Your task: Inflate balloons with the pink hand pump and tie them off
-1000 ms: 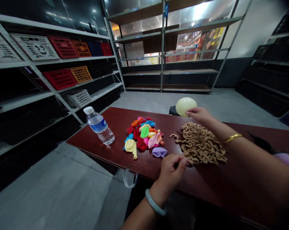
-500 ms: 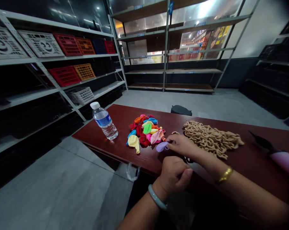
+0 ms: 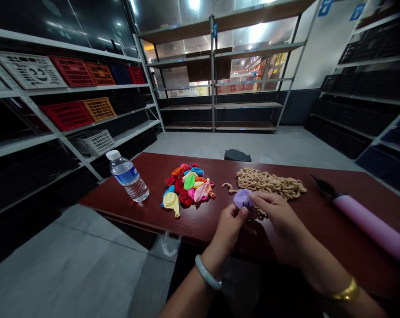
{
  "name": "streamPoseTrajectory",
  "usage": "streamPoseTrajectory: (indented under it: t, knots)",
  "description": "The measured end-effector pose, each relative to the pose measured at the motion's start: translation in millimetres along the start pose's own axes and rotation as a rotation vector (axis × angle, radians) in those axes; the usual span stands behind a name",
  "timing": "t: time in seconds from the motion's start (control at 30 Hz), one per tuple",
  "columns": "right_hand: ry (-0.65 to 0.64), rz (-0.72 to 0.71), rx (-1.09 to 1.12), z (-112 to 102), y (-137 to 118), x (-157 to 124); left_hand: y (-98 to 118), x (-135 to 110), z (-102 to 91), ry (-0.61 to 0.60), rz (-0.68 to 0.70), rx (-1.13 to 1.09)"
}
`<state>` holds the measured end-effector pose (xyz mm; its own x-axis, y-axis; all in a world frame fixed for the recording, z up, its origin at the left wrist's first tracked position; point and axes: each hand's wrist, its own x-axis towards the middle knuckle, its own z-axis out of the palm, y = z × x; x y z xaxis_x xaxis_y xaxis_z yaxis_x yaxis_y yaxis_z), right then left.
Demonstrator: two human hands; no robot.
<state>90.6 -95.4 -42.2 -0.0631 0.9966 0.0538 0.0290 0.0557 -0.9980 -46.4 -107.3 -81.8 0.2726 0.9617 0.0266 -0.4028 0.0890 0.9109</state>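
A limp purple balloon is stretched between my two hands above the table's front edge. My left hand, with a pale bangle at the wrist, pinches its lower side. The fingertips of my right hand close on its right side; a gold bracelet circles that wrist. Left of them lies a pile of uninflated balloons in many colours, a pale yellow balloon at its near edge. Just behind my right hand is a heap of tan, twisted rope-like pieces, with a short piece lying apart on its left.
A water bottle stands at the left of the dark red table. A pink pump-like cylinder with a black tip lies at the right. A dark stool is behind the table. Shelves with crates line the left wall.
My right hand has lifted the purple balloon from beside the pile, and my left hand has come up to grip it too. The view has turned to the right.
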Motion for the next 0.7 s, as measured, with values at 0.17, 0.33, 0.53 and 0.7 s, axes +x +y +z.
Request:
streamPoseTrajectory:
  t: [0.17,0.33,0.53,0.7]
  knots:
    - [0.023,0.079,0.249,-1.5,-5.4,-24.0,0.2,-6.4,21.5,0.024,-0.191,-0.251]
    - [0.055,0.240,0.464,-11.1,2.7,-35.2,-10.4,-15.6,28.5,-0.071,-0.303,-0.221]
    - [0.033,0.187,0.338,-16.9,8.7,-40.0,-6.6,-24.0,40.1,-0.196,-0.303,-0.148]
    - [0.146,-0.187,-0.342,-65.3,3.9,-38.6,15.3,-29.2,44.5,-0.079,-0.312,-0.439]
